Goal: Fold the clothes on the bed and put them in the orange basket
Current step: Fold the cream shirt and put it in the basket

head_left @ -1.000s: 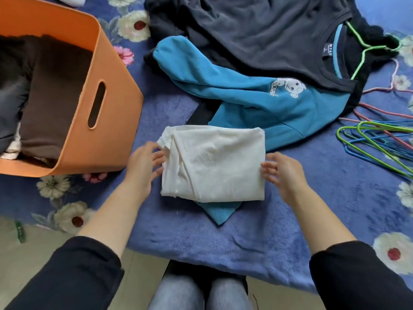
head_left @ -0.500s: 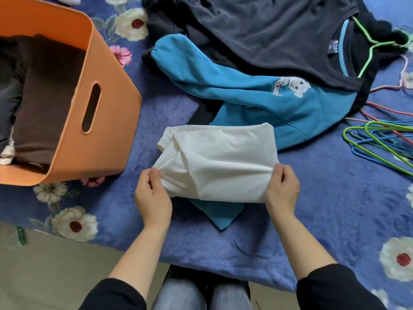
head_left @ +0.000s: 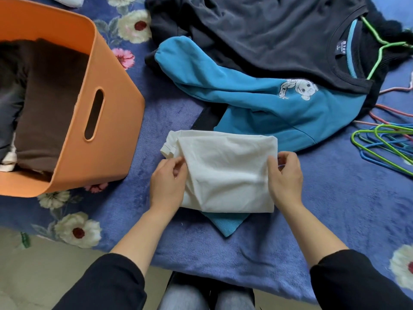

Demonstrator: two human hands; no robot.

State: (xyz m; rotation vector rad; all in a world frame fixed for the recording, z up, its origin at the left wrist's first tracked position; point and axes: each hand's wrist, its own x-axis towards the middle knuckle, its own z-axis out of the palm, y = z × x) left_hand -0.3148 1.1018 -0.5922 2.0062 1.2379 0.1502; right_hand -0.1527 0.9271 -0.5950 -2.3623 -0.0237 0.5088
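Observation:
A folded white garment (head_left: pixel 225 173) lies on the blue floral blanket, on top of the hem of a teal sweatshirt (head_left: pixel 257 104). My left hand (head_left: pixel 167 184) pinches its left edge and my right hand (head_left: pixel 285 177) pinches its right edge, with the near part folded up over the far part. The orange basket (head_left: pixel 111 135) stands at the left, tilted toward me, with folded dark brown and grey clothes inside. A dark grey sweatshirt (head_left: pixel 268 34) is spread out behind the teal one.
Several coloured wire hangers (head_left: pixel 384 142) lie at the right edge, and a green hanger (head_left: pixel 380 48) sticks out of the dark sweatshirt's collar. The bed's near edge (head_left: pixel 201 260) runs in front of my knees, with floor at the lower left.
Both hands went from the garment's sides to its near corners, took hold, and have carried that edge up and away, making the white garment a shorter stack.

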